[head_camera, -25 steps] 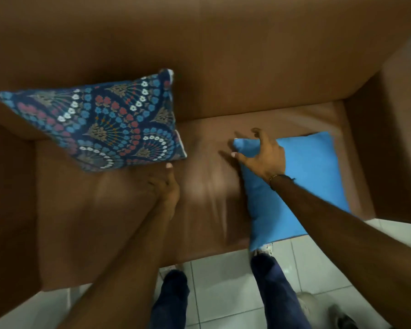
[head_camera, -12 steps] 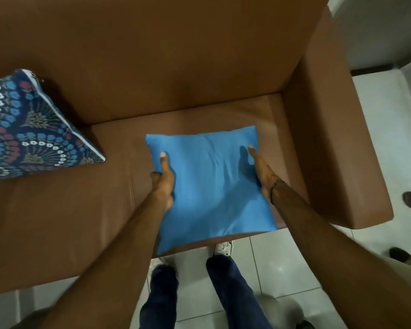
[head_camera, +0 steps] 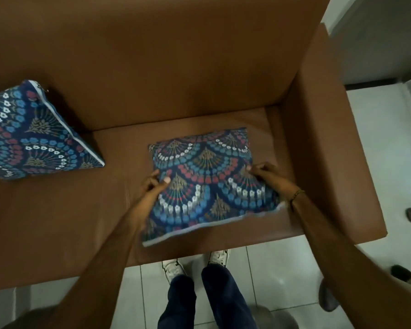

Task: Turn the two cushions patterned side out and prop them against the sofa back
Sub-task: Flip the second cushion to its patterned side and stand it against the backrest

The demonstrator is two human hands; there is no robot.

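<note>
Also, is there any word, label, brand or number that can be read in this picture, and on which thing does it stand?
None: no text can be read anywhere.
Held cushion, between left hand and right hand: only fan and flower pattern.
Propped cushion: pattern only, no label visible.
Sofa: plain brown, no tag.
Shoes: white; any mark is too small to read.

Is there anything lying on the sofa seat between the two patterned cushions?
No. In the head view, only bare brown sofa seat separates the propped cushion from the held cushion.
</note>
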